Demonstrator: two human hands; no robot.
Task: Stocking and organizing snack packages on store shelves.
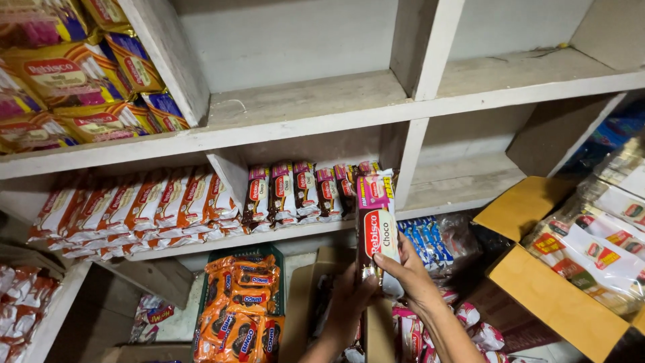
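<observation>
Both hands, the left hand (349, 296) and the right hand (410, 272), grip with closed fingers an upright brown biscuit pack (377, 232) just below the shelf row (302, 191) (half filled), so shelving seems in hand; next, I judge, it needs lifting into the gap.

Both forearms bare, no sleeves; left hand (349, 302) & right hand (411, 277) ungloved, no rings.
</observation>
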